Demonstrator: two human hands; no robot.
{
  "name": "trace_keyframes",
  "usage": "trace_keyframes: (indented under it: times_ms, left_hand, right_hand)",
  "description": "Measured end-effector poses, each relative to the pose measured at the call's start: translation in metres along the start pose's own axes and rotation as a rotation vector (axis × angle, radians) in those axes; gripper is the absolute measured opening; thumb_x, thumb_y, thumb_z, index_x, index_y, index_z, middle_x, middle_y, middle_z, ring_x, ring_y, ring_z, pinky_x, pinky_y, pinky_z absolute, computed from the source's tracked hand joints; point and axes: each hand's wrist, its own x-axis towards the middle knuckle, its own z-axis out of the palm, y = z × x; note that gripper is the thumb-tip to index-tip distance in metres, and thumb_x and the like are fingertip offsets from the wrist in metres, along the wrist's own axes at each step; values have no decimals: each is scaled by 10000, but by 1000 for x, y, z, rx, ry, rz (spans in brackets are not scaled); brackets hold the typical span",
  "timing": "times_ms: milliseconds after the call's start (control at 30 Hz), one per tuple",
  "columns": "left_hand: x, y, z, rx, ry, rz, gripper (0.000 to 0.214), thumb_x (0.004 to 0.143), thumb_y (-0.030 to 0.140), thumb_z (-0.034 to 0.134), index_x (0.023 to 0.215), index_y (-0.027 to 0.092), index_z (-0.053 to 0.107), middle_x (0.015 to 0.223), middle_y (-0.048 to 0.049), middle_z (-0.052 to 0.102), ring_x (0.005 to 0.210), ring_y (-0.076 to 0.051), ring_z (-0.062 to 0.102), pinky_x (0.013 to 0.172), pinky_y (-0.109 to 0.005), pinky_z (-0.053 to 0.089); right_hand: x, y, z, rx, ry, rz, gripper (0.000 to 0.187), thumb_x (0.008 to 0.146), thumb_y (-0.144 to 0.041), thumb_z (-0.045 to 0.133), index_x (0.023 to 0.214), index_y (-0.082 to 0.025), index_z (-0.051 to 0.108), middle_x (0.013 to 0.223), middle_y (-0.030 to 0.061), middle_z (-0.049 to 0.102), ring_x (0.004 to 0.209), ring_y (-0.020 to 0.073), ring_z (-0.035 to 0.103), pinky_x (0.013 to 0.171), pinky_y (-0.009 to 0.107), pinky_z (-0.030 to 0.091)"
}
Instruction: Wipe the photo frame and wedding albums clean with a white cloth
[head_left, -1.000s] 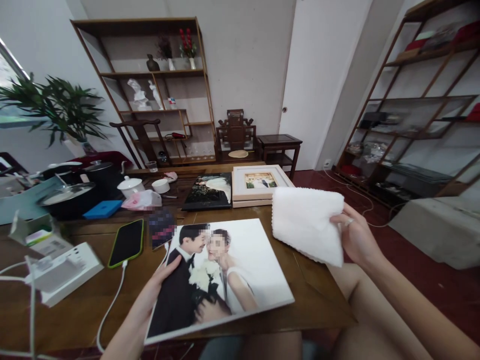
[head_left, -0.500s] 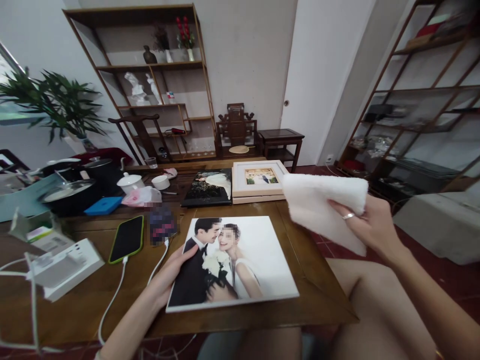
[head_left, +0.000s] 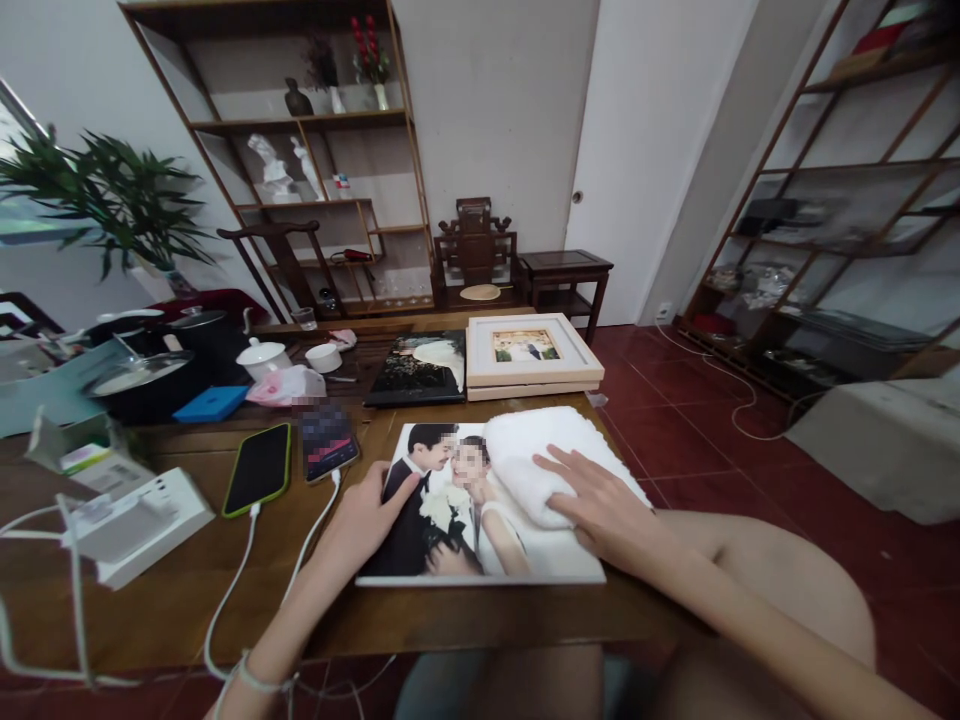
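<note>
A large frameless wedding photo print (head_left: 450,530) lies flat on the wooden table (head_left: 465,625) in front of me. My left hand (head_left: 369,520) rests on its left edge, thumb on top and fingers wrapped round the side. A folded white cloth (head_left: 536,455) lies on the print's upper right part. My right hand (head_left: 592,495) lies flat on the cloth, fingers stretched out and pressing it onto the picture.
Behind the print are a dark photo panel (head_left: 420,368) and a stack of white framed pictures (head_left: 529,355). Two phones (head_left: 259,468) on charging cables, a white box (head_left: 139,525), pots (head_left: 142,380), a teapot (head_left: 262,357) and cups fill the left. Wooden shelves stand behind and at right.
My right hand brought the white cloth down from the air at the right onto the print. The print now lies flat and further onto the table, with my left hand still on its edge.
</note>
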Motion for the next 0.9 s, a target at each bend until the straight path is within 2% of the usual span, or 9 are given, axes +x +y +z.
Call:
trace_keyframes:
  times_ms: [100, 267, 367, 500, 667, 733, 800, 900]
  left_hand:
    - [-1, 3, 3, 91, 5, -29, 476, 830, 556, 351, 1073, 176, 502, 912, -123, 687, 892, -319, 647, 757, -379, 447]
    - [-7, 8, 4, 210, 57, -31, 509, 853, 545, 309, 1147, 178, 504, 940, -146, 693, 917, -332, 646, 734, -372, 453]
    - [-13, 12, 4, 281, 76, -37, 545, 862, 545, 288, 1206, 175, 491, 902, -147, 702, 872, -339, 656, 711, -378, 454]
    - [-22, 14, 1, 319, 166, -38, 521, 857, 518, 343, 1210, 171, 504, 839, -120, 696, 806, -319, 659, 677, -361, 453]
    - [-27, 2, -5, 229, 185, 74, 441, 832, 487, 437, 1143, 197, 550, 753, -47, 658, 694, -244, 644, 650, -335, 474]
    - [-30, -5, -2, 146, 256, 124, 458, 817, 481, 473, 1170, 196, 530, 881, -64, 659, 792, -240, 645, 708, -349, 497]
    - [-34, -11, 3, 20, 352, 197, 468, 813, 461, 494, 1192, 188, 511, 1125, -98, 597, 997, -247, 600, 810, -357, 498]
    - [-41, -13, 12, -115, 288, 299, 439, 829, 414, 501, 1224, 223, 491, 1345, -84, 456, 1211, -243, 469, 973, -384, 422]
  right_hand:
    - [2, 1, 6, 54, -21, 40, 401, 545, 57, 497, 854, -161, 630, 1304, 160, 501, 1300, 341, 299, 1031, 554, 286]
    - [5, 0, 8, 105, -11, 82, 339, 558, 59, 487, 783, -146, 636, 1383, 167, 412, 1346, 335, 176, 1045, 576, 234]
    - [4, -2, 8, 132, 2, 88, 341, 551, 55, 472, 769, -153, 632, 1389, 155, 408, 1352, 317, 165, 1045, 574, 233]
    - [1, -1, 9, 134, 36, 66, 305, 546, 47, 461, 716, -153, 614, 1379, 160, 422, 1352, 307, 172, 1047, 566, 236]
    - [-1, 1, 10, 129, 60, 64, 290, 546, 43, 438, 688, -154, 599, 1375, 160, 426, 1350, 296, 188, 1049, 557, 247]
    - [-1, 2, 10, 133, 59, 70, 296, 544, 38, 433, 690, -157, 600, 1376, 153, 428, 1349, 291, 194, 1049, 557, 251]
    - [-1, 3, 10, 133, 64, 76, 299, 550, 30, 426, 695, -164, 601, 1380, 142, 425, 1351, 281, 196, 1048, 560, 255]
    - [-2, 4, 10, 127, 70, 85, 294, 568, 16, 419, 700, -175, 600, 1385, 127, 421, 1351, 272, 198, 1047, 564, 259]
